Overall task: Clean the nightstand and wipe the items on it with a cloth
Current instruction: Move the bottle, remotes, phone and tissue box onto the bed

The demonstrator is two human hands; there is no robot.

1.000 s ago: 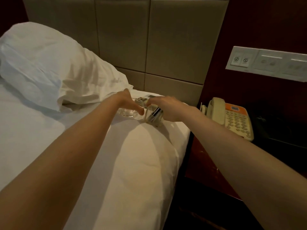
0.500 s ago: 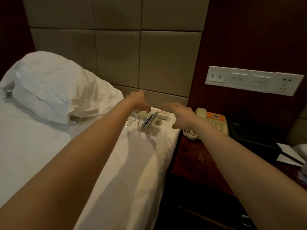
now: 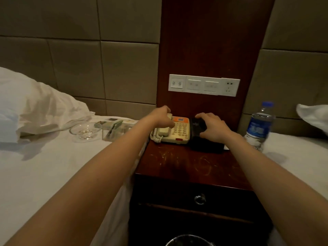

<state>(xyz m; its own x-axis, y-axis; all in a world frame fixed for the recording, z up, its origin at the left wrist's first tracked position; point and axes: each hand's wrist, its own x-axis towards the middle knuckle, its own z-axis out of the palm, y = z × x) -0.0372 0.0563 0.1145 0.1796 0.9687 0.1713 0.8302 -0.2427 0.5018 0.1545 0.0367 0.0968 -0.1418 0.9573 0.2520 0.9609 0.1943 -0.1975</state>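
Head view: nightstand (image 3: 186,162) sits centre frame between two white beds, and its dark wood worktop is scratched on the near half. Telephone (image 3: 179,134), cream with an orange top panel, stands at the far left of the worktop. Black box (image 3: 205,142) is just right of it, touching or nearly touching.

Left hand (image 3: 160,116) is on the far left end of the telephone, fingers curled over the far edge and thumb on the near side by the handset, so it's grasping. Right hand (image 3: 213,127) is on top of the black box with fingers arched and thumb splayed toward the near edge. Can't tell if that's an actual grip or just contact.

On the left bed, near the nightstand: glass bowl (image 3: 86,131), and clear acrylic holder (image 3: 113,129) just right of it. Water bottle (image 3: 258,126) stands upright on the right bed, just beside the worktop. Switch panel (image 3: 204,85) is on the wood wall strip behind. Ring pull (image 3: 199,199) is on the drawer front below.
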